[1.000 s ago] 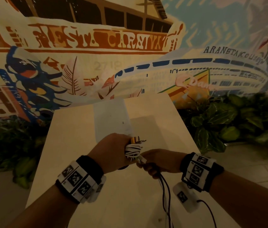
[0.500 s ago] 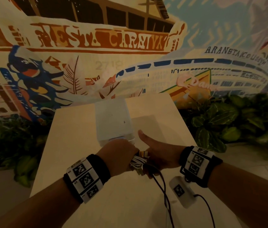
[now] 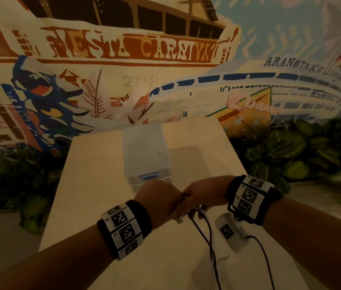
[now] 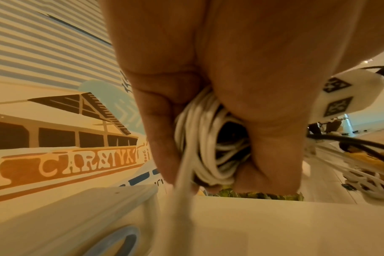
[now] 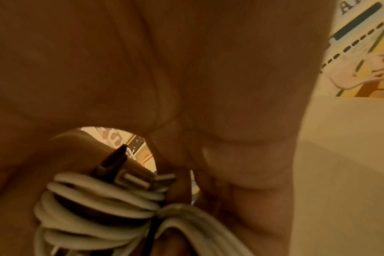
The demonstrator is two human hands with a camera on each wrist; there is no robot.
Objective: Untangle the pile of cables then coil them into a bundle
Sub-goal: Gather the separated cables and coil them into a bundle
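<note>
Over the middle of the pale table (image 3: 94, 185) my two hands meet. My left hand (image 3: 157, 197) grips a tight coil of white cable (image 4: 206, 143), fingers and thumb curled round it. My right hand (image 3: 203, 195) presses against it from the right, curled over the loose strands. In the right wrist view the coil (image 5: 94, 207) shows white plugs (image 5: 138, 180) and a dark plug (image 5: 112, 161) sticking out of its top. Two thin black cables (image 3: 203, 233) and a white cable (image 3: 209, 225) hang from under the hands toward the near table edge.
A translucent white box (image 3: 144, 147) with a blue oval mark stands just beyond the hands. Leafy plants (image 3: 286, 151) grow to the right of the table and others (image 3: 19, 181) to the left. A painted mural wall (image 3: 123, 49) rises behind it.
Both hands moved forward toward the box. The right hand, thumb raised half a second ago, has closed in against the left hand, and the coil is now hidden from the head view.
</note>
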